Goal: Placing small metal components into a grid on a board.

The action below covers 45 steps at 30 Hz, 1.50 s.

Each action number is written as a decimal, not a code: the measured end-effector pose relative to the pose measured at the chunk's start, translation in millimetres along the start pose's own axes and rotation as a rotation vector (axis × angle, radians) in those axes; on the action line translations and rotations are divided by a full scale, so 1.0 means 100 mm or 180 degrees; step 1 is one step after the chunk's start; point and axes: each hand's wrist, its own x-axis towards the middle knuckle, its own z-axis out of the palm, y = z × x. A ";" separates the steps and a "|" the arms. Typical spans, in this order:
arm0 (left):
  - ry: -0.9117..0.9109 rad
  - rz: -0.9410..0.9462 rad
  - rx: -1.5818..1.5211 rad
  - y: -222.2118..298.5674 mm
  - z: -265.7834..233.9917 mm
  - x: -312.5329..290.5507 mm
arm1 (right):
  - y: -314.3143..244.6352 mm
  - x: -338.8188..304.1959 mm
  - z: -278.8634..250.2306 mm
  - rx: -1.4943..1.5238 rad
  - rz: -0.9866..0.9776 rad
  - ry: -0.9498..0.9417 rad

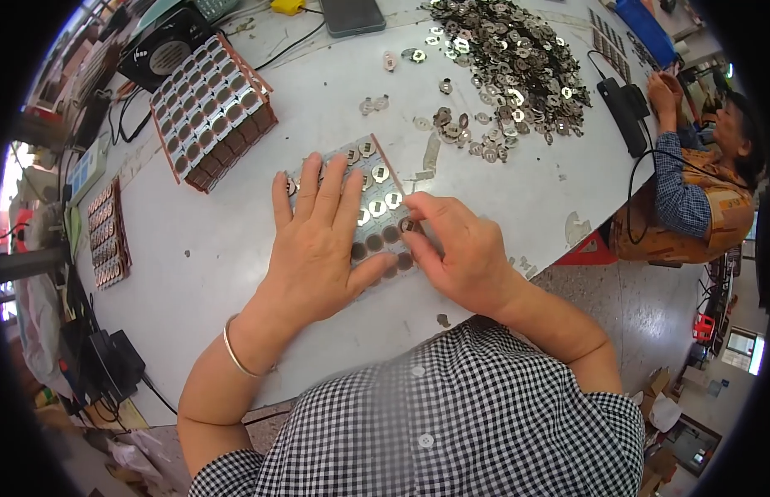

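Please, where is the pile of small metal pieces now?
In the head view, the metal pile lies toward the upper right of the white table, beyond the right hand and left of a black corded device.

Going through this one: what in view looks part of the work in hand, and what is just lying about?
Likely part of the work:
- panel under the left hand; the right hand's fingertips are at it
- heap of metal pieces
- stacked panels

Apparently just lying about:
- phone
- black box with cable
- yellow object
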 end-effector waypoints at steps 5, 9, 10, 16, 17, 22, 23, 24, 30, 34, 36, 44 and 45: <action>-0.0005 -0.0025 -0.0059 -0.01 0.00 0.00 | -0.06 0.04 0.00 0.0108 0.0153 -0.0018; -0.0004 -0.0017 -0.0057 -0.01 0.00 -0.01 | -0.08 0.07 -0.01 0.0221 0.0240 0.0022; -0.0016 -0.0018 -0.0054 -0.01 0.00 -0.01 | -0.06 0.06 0.00 0.0225 0.0241 0.0017; -0.0021 -0.0011 -0.0055 -0.01 0.00 0.00 | -0.04 0.04 -0.01 0.0360 0.0299 -0.0177; -0.0019 -0.0010 -0.0057 0.00 0.00 0.00 | -0.03 0.04 0.00 0.0377 0.0276 -0.0144; -0.0035 -0.0043 -0.0052 0.00 0.00 0.00 | -0.04 0.04 0.01 0.0474 0.0405 -0.0204; -0.0039 -0.0043 -0.0062 0.00 -0.01 0.00 | -0.05 0.04 0.01 0.0458 0.0378 -0.0198; -0.0042 -0.0045 -0.0062 0.00 0.00 0.00 | -0.05 0.04 0.01 0.0440 0.0353 -0.0193; 0.0001 -0.0056 -0.0042 -0.01 0.01 -0.01 | -0.11 0.03 0.00 0.0317 0.0539 -0.0123; 0.0031 -0.0014 -0.0096 0.00 0.00 0.00 | -0.05 0.00 0.04 0.0102 -0.0004 0.0084; 0.0059 0.0002 -0.0132 0.00 0.01 -0.01 | -0.10 0.02 0.02 0.0192 0.0115 -0.0042; 0.0077 -0.0050 -0.0245 0.02 -0.01 0.01 | -0.07 0.03 -0.09 0.0032 0.0392 -0.0272; 0.0072 -0.0053 -0.0241 0.02 -0.01 0.01 | -0.07 0.03 -0.08 0.0127 0.0384 -0.0257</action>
